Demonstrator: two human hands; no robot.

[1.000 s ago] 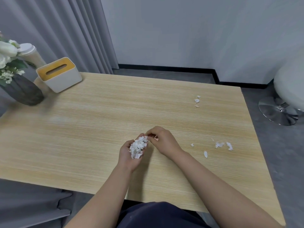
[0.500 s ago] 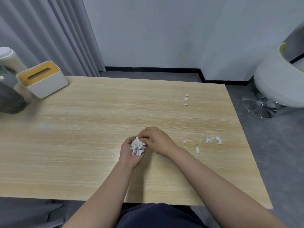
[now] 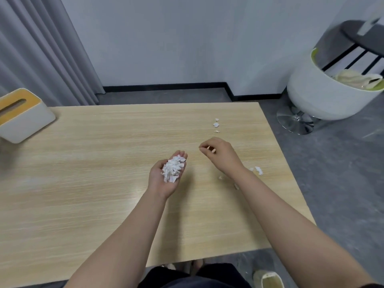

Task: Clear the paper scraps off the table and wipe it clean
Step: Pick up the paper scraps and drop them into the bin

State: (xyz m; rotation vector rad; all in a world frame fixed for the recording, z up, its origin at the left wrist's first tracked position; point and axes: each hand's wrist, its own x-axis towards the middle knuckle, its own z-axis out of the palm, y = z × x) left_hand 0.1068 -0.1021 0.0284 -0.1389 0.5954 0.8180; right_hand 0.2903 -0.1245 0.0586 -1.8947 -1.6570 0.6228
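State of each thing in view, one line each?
left hand: palm up, cupping the scrap pile
scrap pile: heaped in the left palm
right hand: fingers curled, holding nothing visible, over the table
far scraps: loose on the table
near scraps: loose by the right wrist
table: not yet cleared
tissue box: upright, at the left edge

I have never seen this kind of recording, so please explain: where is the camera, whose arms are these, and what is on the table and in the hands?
The camera sits on a person's head and looks down, so both arms are that person's own. The left hand, palm up, cups a pile of paper scraps. The right hand hovers over the wooden table, fingers curled; I cannot tell whether it pinches anything. Loose scraps lie farther back and beside the right wrist. A tissue box stands at the left edge.
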